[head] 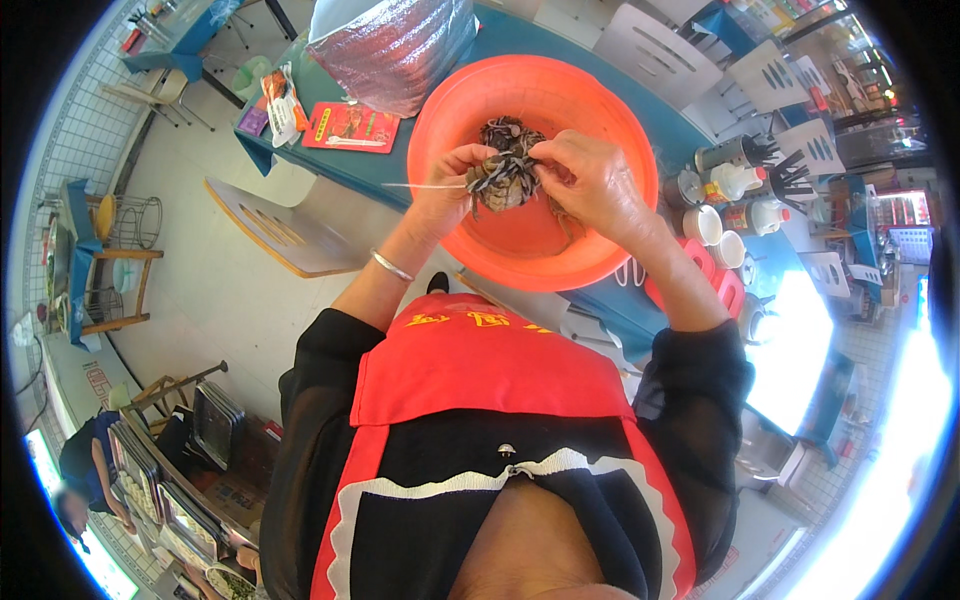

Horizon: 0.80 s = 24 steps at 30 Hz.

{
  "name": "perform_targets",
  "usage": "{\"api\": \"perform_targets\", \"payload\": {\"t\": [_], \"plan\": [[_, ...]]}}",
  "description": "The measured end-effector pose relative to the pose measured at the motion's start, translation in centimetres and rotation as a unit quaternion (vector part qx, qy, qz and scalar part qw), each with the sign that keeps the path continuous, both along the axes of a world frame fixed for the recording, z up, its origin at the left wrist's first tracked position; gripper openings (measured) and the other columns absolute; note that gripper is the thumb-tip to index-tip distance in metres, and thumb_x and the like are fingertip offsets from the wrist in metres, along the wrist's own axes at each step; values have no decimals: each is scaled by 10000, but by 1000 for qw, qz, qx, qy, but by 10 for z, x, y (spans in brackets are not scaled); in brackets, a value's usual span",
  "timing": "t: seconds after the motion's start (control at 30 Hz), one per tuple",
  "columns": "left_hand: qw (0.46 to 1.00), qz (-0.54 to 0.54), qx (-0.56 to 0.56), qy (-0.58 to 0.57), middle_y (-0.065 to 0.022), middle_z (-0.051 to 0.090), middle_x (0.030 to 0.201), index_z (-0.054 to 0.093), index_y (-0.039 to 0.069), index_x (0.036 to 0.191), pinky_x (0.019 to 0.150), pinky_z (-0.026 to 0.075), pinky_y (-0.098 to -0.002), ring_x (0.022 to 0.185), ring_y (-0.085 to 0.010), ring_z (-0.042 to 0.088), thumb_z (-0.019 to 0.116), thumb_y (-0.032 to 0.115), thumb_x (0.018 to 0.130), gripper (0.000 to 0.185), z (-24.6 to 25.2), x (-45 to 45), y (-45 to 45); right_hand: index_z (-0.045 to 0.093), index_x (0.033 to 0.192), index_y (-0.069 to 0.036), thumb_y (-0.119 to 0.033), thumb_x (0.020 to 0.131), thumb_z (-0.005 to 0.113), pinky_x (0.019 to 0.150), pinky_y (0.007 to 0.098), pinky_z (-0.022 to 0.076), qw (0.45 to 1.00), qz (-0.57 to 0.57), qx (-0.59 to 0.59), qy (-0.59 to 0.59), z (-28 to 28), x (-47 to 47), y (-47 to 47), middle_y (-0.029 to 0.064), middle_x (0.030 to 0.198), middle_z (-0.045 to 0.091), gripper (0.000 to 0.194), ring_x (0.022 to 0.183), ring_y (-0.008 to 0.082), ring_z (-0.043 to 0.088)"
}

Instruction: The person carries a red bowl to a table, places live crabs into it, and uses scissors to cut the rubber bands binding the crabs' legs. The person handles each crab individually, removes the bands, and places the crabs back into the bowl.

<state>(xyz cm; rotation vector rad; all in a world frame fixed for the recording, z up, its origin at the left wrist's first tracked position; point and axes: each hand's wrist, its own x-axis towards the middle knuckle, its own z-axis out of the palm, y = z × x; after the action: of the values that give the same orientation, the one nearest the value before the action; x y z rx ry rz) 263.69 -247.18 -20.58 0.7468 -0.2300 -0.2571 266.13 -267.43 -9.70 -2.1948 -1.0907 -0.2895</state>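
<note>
Over a large orange plastic basin (pixel 630 127), my left hand (pixel 444 191) and my right hand (pixel 589 176) hold a dark crab bound with grey cord (pixel 504 184) between them. A thin white stick or stiff strand (pixel 420 186) extends leftward from my left hand. The fingertips of my right hand pinch at the cord on the crab's upper side. Another dark, tied bundle (pixel 510 131), perhaps a second crab, shows just beyond it. Some thin brown legs or strands hang in the basin below my right hand.
The basin stands on a teal-covered table (pixel 345 169). A silvery foil bag (pixel 397 60) and a red card package (pixel 352 127) lie to its left. White bowls (pixel 703 225), bottles and chopstick holders stand right. A wooden chair (pixel 292 232) is at the near left.
</note>
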Motion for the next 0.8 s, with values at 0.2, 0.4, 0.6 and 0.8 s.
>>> {"api": "perform_targets", "payload": {"t": [0.2, 0.4, 0.6, 0.8], "plan": [[998, -15, 39, -45, -44, 650, 978, 597, 4, 1045, 773, 514, -245, 884, -116, 625, 671, 135, 843, 252, 0, 2, 4, 619, 820, -63, -42, 699, 629, 536, 372, 476, 994, 39, -64, -78, 8, 1, 3, 75, 695, 592, 123, 641, 268, 599], [1000, -9, 13, -25, -40, 651, 974, 608, 4, 999, 764, 512, -243, 869, -109, 620, 668, 129, 846, 207, 0, 4, 6, 622, 783, -67, -73, 713, 635, 553, 351, 485, 998, -2, -38, 49, 17, 6, 6, 77, 686, 622, 72, 630, 247, 620], [1000, 16, -14, -23, -41, 647, 964, 612, 9, 962, 754, 515, -248, 850, -104, 619, 684, 130, 832, 191, 0, 2, 10, 637, 794, -58, -148, 753, 668, 580, 336, 499, 984, -48, -4, 170, 15, -16, 8, 90, 684, 633, 104, 635, 241, 637], [994, 4, 52, -96, -33, 630, 930, 606, 1, 958, 747, 508, -235, 845, -102, 613, 674, 51, 826, 157, 4, 5, 9, 610, 741, -43, -102, 702, 651, 569, 356, 494, 988, -80, -35, 129, 11, -18, 13, 114, 662, 628, 81, 614, 267, 628]]}}
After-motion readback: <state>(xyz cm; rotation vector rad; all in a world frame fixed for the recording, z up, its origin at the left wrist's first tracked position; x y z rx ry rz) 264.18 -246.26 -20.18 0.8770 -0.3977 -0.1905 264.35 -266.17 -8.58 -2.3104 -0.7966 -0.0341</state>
